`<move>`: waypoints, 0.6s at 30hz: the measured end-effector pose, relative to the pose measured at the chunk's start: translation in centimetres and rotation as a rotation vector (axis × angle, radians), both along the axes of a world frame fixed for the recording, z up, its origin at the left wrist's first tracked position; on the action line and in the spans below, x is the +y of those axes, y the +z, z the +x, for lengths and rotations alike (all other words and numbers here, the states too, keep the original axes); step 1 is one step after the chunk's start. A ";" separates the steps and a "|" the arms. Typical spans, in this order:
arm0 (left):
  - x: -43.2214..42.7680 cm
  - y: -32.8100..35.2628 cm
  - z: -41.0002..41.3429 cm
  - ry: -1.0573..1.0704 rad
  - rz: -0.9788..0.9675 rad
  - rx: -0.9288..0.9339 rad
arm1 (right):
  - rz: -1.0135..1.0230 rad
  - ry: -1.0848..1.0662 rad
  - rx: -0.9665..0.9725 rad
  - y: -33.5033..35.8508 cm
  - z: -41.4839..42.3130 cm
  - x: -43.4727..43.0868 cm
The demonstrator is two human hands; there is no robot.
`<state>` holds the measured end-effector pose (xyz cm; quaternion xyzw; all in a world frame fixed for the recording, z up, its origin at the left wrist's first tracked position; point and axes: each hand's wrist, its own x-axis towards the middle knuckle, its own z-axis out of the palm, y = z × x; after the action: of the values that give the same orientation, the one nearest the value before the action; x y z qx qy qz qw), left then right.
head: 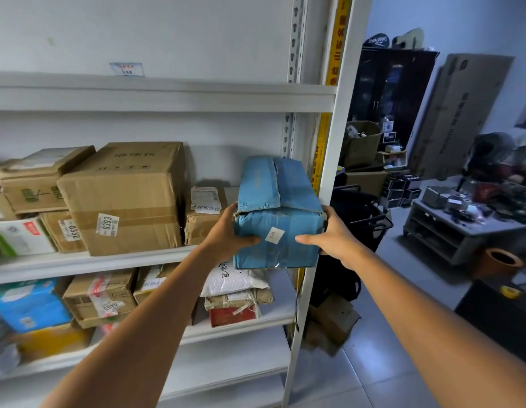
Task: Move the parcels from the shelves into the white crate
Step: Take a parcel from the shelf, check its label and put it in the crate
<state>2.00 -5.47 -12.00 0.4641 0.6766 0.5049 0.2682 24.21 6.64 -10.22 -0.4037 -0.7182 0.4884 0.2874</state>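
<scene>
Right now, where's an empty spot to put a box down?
The grey tiled floor in front of the grey low table is bare. The top white shelf looks bare too. The shelves below it are packed with brown cardboard boxes beside the held blue cardboard box.

One blue parcel (279, 219), two hands, a left hand (226, 234) and a right hand (335, 237), at least four brown boxes (123, 198) on the middle shelf (109, 263), one white mailer (235, 281) beneath.
</scene>
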 end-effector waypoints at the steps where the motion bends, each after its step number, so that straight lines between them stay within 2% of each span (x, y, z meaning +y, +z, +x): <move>1: -0.1 0.0 0.0 0.002 0.005 0.004 | -0.009 0.000 0.023 0.0 0.0 0.0; 18: -5.3 3.8 1.9 -0.030 0.111 -0.097 | 0.006 -0.027 0.255 3.3 3.0 -5.3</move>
<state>3.87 -10.77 -8.17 0.4634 0.6267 0.5595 0.2820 27.23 1.38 -6.96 -0.3472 -0.6719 0.5294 0.3844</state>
